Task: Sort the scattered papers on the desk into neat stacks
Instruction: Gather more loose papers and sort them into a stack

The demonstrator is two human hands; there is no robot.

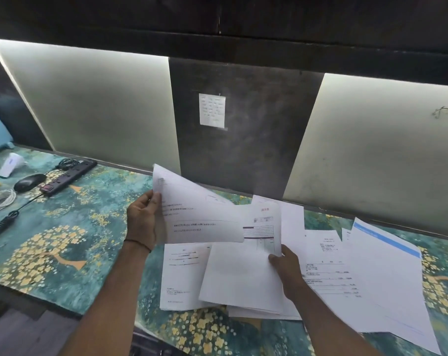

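Note:
My left hand grips a white printed sheet by its left edge and holds it raised and tilted above the desk. My right hand pinches the lower corner of a form with a red heading, lifted partly under the raised sheet. Below them lie a blank-looking sheet and a printed letter, overlapping on the desk. To the right, more papers spread out: an invoice-like sheet and a page with a blue band.
The desk has a green floral cover. At the left are a black power strip, a black mouse, white cables, a white gadget and a coiled black cord. A note hangs on the back panel.

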